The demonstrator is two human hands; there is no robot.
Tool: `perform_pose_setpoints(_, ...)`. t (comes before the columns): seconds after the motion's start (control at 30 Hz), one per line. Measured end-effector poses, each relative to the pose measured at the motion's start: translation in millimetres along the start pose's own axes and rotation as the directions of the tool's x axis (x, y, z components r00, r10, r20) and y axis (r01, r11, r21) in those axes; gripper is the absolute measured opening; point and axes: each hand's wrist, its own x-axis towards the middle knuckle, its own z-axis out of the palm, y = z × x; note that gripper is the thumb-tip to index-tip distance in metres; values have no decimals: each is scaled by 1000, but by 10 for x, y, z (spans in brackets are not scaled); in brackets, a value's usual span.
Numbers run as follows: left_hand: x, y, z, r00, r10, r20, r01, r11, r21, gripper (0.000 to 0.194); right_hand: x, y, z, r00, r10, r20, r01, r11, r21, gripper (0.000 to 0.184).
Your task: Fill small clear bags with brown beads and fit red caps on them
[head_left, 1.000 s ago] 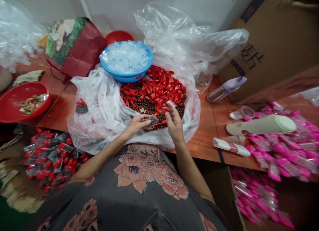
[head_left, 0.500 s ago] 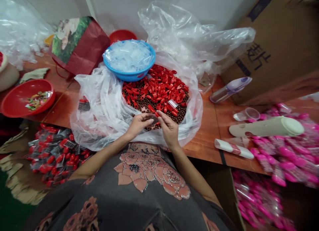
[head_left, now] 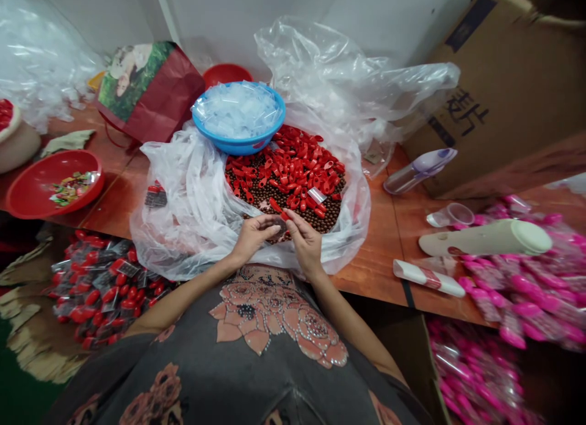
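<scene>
Our left hand (head_left: 254, 237) and right hand (head_left: 306, 242) meet just before the brown beads (head_left: 259, 196): the left cradles a soft, slippery small bag (head_left: 278, 227), while the right pinches a light, stiff red piece (head_left: 284, 215), best held by its end.

- An orange-brown wooden table (head_left: 379, 254) stretches out ahead of your left hand (head_left: 254, 237) and right hand (head_left: 306, 243).
- Beneath both hands: a wide, crumpled clear plastic bag (head_left: 178, 211).
- Left of your hands: a round red plastic basin (head_left: 27, 196), a dark red paper gift bag (head_left: 158, 104).
- Right of your hands: a cream cylindrical tube (head_left: 485, 237), a white red-striped tube (head_left: 428, 278), a clear bottle with a lilac cap (head_left: 403, 181), heaped bright pink plastic packets (head_left: 517, 284).
</scene>
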Motion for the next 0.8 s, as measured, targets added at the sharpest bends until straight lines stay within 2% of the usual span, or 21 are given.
perform_pose_setpoints(0.1, 22, -26, 18, 998, -24, -55, 20, 998, -65, 40, 10, 110, -48, 978, -145, 150, 175, 961, -215, 61)
perform_pose_setpoints(0.17, 31, -59, 41, 995, -38, -88, 29, 994, -101, 39, 28, 190, -67, 955, -191, 228, 258, 913, -315, 79)
perform_pose_setpoints(0.23, 28, -99, 70, 994, -49, -100, 37, 992, -123, 40, 59, 262, -83, 933, -219, 284, 319, 869, -378, 85)
perform_pose_setpoints(0.4, 5, -170, 110, 1000, -2, -29, -2, 992, -127, 44, 141, 301, -130, 881, -323, 346, 445, 814, -374, 80)
perform_pose_setpoints(0.57, -9, -134, 69, 999, 36, -18, -36, 998, -42, 38, 133, 217, -132, 887, -335, 318, 441, 818, -369, 74)
perform_pose_setpoints(0.7, -43, -94, 42, 1000, -4, -1, 4, 999, -48, 41, 119, 231, -133, 871, -381, 309, 483, 780, -397, 67)
perform_pose_setpoints(0.8, -45, -50, 52, 997, -74, -17, 71, 989, -127, 44, 106, 215, -142, 842, -432, 323, 533, 753, -386, 69)
